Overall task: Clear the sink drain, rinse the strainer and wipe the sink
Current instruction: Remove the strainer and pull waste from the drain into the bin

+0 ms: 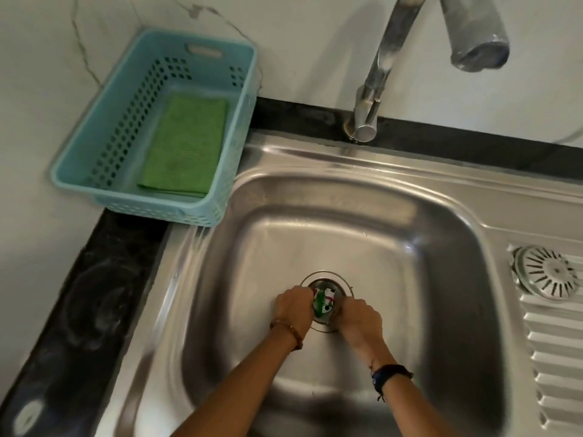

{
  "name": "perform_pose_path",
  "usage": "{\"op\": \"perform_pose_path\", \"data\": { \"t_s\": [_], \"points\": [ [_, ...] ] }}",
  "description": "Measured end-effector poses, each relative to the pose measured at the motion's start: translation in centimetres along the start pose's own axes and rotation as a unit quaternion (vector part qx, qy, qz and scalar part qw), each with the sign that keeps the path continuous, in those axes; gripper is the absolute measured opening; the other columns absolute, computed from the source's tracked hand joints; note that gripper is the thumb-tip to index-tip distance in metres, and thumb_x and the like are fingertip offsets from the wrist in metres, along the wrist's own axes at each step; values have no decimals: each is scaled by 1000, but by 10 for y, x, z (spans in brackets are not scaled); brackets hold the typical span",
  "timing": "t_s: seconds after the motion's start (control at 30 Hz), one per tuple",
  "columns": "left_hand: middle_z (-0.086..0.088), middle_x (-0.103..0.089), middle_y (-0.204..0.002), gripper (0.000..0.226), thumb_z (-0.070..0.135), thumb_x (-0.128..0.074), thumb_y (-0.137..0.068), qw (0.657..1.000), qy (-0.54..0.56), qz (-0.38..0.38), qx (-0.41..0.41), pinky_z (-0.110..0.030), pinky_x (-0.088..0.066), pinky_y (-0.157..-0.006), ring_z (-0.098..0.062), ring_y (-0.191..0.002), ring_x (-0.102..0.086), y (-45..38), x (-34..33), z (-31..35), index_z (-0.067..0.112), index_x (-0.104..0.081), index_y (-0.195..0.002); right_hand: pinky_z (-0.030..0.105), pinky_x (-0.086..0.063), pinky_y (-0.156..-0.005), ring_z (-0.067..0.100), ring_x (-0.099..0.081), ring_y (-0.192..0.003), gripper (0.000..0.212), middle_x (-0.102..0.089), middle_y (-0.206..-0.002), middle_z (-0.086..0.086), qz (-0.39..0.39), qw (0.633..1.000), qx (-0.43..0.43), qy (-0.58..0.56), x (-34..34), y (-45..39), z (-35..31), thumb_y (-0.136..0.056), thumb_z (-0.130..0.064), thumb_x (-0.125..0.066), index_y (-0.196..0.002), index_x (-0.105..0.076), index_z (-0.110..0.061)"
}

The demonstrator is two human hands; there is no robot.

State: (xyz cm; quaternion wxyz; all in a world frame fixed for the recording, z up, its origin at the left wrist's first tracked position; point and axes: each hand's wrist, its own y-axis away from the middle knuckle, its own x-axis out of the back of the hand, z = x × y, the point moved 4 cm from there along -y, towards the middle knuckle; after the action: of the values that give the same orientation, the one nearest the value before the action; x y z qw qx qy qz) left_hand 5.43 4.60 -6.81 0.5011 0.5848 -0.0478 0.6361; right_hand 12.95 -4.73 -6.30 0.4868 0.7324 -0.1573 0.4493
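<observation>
A steel sink (347,234) fills the view, its round drain (328,283) at the bottom centre. In the drain sits a strainer basket holding green, white and red scraps (322,300). My left hand (293,305) grips the basket's left rim with curled fingers. My right hand (359,316) grips its right rim the same way. A flat slotted strainer cover (549,272) lies on the ribbed drainboard at the right. A folded green cloth (186,143) lies in the blue basket.
A light blue perforated basket (94,171) stands on the black counter at the sink's back-left corner. A chrome tap (378,77) rises behind the basin, its spout (476,36) overhead at the upper right. The ribbed drainboard (555,357) runs along the right.
</observation>
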Motion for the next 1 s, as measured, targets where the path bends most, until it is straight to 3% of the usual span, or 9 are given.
{"op": "perform_pose_path", "data": {
  "t_s": [0.13,0.23,0.4,0.53,0.63,0.83,1.0],
  "points": [
    [-10,-59,-111,17,11,-42,-92,997,63,34,-9,-35,-46,-76,-29,-96,-59,1,5,-15,11,-52,-106,23,-34,-61,20,-61,-80,13,-63,-101,0,50,996,7,-73,26,3,7,-84,-26,-55,-94,-65,-26],
    [-10,-59,-106,13,13,-44,-92,994,98,45,-18,-37,-46,-72,-30,-91,-59,2,4,-18,12,-49,-104,23,-33,-59,19,-51,-73,12,-56,-103,2,57,995,22,-81,35,-3,4,-85,-27,-58,-94,-64,-23],
    [-13,-53,-110,17,8,-40,-94,997,74,30,-17,-32,-46,-71,-30,-89,-59,4,0,-19,7,-54,-102,32,-50,-74,26,-62,-92,17,-65,-105,8,-19,995,21,-98,31,-14,-3,-85,-19,-60,-100,-61,-12],
    [-13,-48,-116,16,7,-44,-92,998,62,19,-4,-33,-48,-74,-31,-90,-60,3,4,-18,4,-57,-102,31,-48,-74,29,-62,-96,23,-64,-110,13,-45,992,7,-114,20,-15,-5,-90,-15,-50,-112,-53,-10],
    [-14,-51,-117,17,11,-49,-91,998,67,12,10,-33,-46,-76,-31,-96,-59,2,10,-19,2,-56,-103,32,-49,-78,30,-62,-100,30,-64,-113,13,-31,994,22,-102,11,-18,-12,-89,-12,-50,-118,-50,-12],
    [-18,-67,-105,17,13,-58,-85,987,146,-2,73,-39,-52,-83,-33,-97,-62,2,18,-23,1,-60,-97,33,-49,-87,29,-60,-109,32,-62,-122,11,-9,996,79,47,0,-22,-19,-89,-10,-53,-121,-55,-10],
    [-15,-68,-104,17,11,-51,-87,981,169,8,91,-35,-50,-80,-30,-97,-62,9,20,-25,2,-62,-98,29,-46,-75,30,-62,-101,26,-62,-115,13,39,996,79,-9,11,-15,-9,-88,-7,-51,-113,-60,-7]
  ]
}}
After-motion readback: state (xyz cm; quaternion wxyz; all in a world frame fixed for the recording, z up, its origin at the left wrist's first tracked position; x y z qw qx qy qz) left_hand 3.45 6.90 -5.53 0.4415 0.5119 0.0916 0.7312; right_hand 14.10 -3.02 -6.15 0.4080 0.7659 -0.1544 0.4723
